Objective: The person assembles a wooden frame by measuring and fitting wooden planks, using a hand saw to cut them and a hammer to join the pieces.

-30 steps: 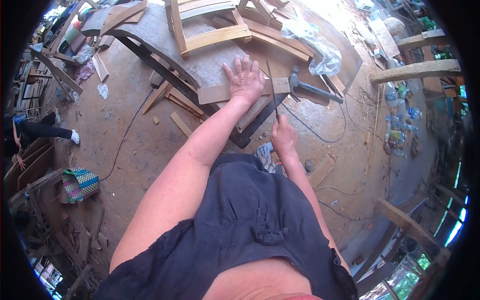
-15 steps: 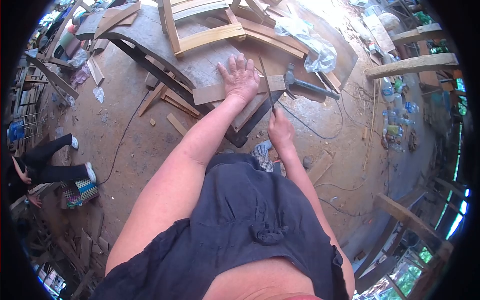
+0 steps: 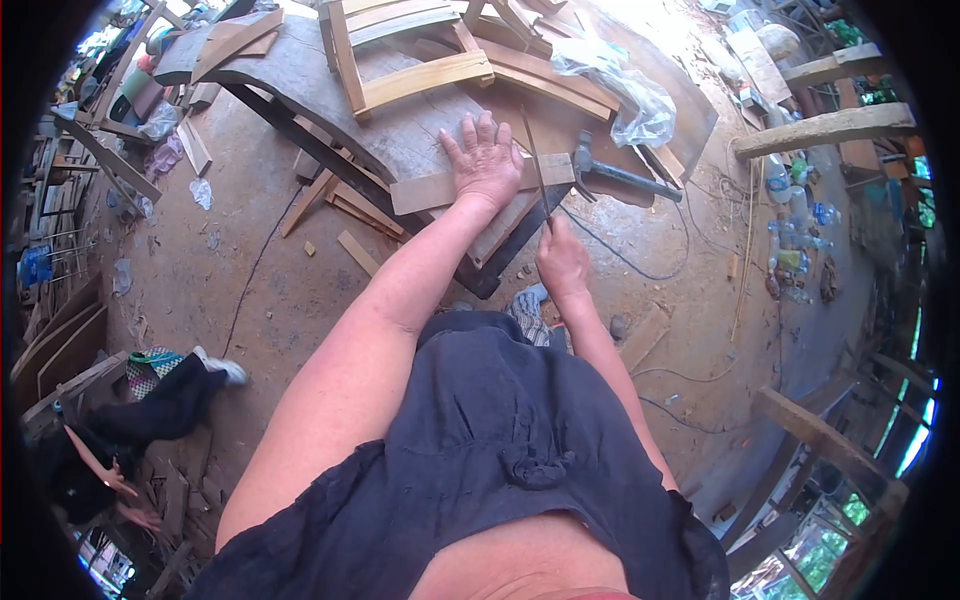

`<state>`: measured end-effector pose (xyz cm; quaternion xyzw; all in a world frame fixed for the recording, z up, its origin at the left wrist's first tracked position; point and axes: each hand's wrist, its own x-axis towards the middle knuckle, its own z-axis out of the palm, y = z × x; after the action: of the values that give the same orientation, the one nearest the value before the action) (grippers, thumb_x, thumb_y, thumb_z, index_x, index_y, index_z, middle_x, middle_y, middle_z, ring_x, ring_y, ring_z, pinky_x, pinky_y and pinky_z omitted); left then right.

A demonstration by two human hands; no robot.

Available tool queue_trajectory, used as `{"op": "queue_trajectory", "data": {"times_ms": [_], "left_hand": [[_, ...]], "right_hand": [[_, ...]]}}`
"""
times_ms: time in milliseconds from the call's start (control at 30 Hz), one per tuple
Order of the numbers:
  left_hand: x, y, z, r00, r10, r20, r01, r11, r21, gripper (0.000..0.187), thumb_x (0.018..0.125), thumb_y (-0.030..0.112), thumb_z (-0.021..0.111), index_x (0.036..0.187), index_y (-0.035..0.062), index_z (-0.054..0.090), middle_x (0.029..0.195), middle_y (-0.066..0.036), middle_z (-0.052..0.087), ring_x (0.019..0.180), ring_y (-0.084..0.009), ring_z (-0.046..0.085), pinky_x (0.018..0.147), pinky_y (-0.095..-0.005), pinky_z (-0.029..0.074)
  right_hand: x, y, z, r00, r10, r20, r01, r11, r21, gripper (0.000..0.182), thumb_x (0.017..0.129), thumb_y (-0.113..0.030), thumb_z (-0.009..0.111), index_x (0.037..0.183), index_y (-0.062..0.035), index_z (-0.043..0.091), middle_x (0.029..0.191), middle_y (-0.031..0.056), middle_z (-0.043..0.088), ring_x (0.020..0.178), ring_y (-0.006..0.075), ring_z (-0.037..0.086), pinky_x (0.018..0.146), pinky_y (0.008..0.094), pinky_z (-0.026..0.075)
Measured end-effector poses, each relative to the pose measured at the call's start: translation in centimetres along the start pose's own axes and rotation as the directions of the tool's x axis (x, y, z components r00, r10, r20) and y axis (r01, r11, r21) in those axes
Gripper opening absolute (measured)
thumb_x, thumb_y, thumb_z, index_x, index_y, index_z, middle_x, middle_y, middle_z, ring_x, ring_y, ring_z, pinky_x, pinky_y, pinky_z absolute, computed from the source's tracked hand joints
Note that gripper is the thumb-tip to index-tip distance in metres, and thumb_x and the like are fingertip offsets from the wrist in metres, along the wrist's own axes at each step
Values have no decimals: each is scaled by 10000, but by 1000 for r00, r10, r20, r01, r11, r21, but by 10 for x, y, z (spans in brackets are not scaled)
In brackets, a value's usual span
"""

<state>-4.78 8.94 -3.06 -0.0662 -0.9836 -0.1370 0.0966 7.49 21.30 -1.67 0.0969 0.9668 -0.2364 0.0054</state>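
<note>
My left hand (image 3: 487, 168) lies with fingers spread on a short flat wooden board (image 3: 425, 193), pressing it against the workbench (image 3: 415, 135). To its right, my right hand (image 3: 564, 262) is closed round the lower end of a handsaw (image 3: 537, 165); the grip itself is hidden in the fist. The thin blade points away from me and crosses the board near its right end. Just right of that end, a claw hammer (image 3: 630, 178) rests at the bench edge.
A curved wooden frame (image 3: 425, 82) and a crumpled clear plastic bag (image 3: 640, 115) lie on the bench. Plastic bottles (image 3: 795, 235) and a cord (image 3: 645, 272) are on the floor at right. Another person (image 3: 150, 410) is at lower left beside a woven basket (image 3: 150, 365).
The other person at left has moved nearer the bottom of the view, in front of the basket. My hands, the saw and the board keep nearly the same positions.
</note>
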Motion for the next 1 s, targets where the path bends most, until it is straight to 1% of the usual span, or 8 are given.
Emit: {"op": "queue_trajectory", "data": {"times_ms": [67, 167, 300, 500, 700, 800, 867, 1000], "left_hand": [[1, -2, 6, 1000, -13, -4, 14, 999, 34, 413, 839, 358, 479, 1197, 153, 492, 1343, -99, 318, 1293, -313, 232, 1026, -653, 106], [2, 0, 3, 999, -23, 26, 22, 999, 46, 414, 839, 360, 478, 1199, 155, 490, 1342, -97, 320, 1291, -314, 234, 1026, -654, 105], [1, 0, 1, 999, -19, 36, 17, 999, 44, 411, 842, 354, 472, 1201, 153, 485, 1343, -94, 320, 1291, -316, 233, 1025, -656, 104], [4, -1, 1, 1000, -11, 8, 10, 999, 40, 394, 853, 343, 458, 1195, 149, 477, 1346, -93, 321, 1298, -318, 221, 1024, -661, 93], [4, -1, 0, 999, -20, 51, 18, 999, 36, 389, 854, 341, 459, 1190, 146, 478, 1357, -95, 311, 1301, -320, 217, 1026, -664, 79], [3, -1, 3, 998, -8, 56, 7, 1000, 27, 393, 857, 342, 456, 1198, 148, 476, 1359, -95, 308, 1305, -321, 215, 1025, -666, 79], [3, -2, 3, 998, -13, 55, 11, 999, 31, 404, 861, 345, 450, 1215, 151, 464, 1365, -96, 302, 1313, -322, 209, 1026, -667, 72], [4, -1, 0, 998, -28, 60, 25, 999, 48, 410, 864, 348, 447, 1223, 151, 462, 1369, -97, 299, 1320, -324, 202, 1029, -665, 69]], "right_hand": [[-2, 0, -1, 1000, 11, -12, -10, 1000, 24, 120, 882, -196, 477, 939, -91, 486, 706, 227, 617, 678, 417, 613, 603, 515, 474], [-33, 11, -8, 996, 51, 70, -49, 998, -34, 130, 887, -208, 482, 945, -92, 497, 713, 223, 621, 683, 413, 616, 606, 511, 477], [-41, 8, -19, 992, 88, 96, -88, 996, -5, 139, 890, -218, 481, 949, -94, 501, 717, 218, 623, 689, 409, 617, 607, 510, 477], [1, -5, -3, 1000, 14, -18, -14, 1000, 2, 137, 893, -223, 476, 937, -95, 496, 710, 222, 617, 681, 410, 613, 605, 513, 474], [-47, 10, -14, 989, 102, 107, -101, 995, -19, 143, 893, -224, 479, 946, -92, 493, 706, 220, 616, 687, 409, 613, 605, 511, 472], [-22, 9, -9, 993, 77, 93, -74, 997, -36, 138, 892, -217, 478, 940, -89, 486, 698, 218, 615, 680, 411, 612, 597, 514, 470], [7, -1, 0, 1000, 3, -11, -3, 1000, -5, 129, 889, -210, 477, 924, -85, 479, 678, 212, 611, 665, 413, 610, 587, 519, 464], [-10, 1, -1, 1000, -1, -17, 2, 1000, 7, 130, 886, -208, 478, 915, -82, 476, 677, 210, 611, 662, 417, 608, 590, 521, 463]]}}
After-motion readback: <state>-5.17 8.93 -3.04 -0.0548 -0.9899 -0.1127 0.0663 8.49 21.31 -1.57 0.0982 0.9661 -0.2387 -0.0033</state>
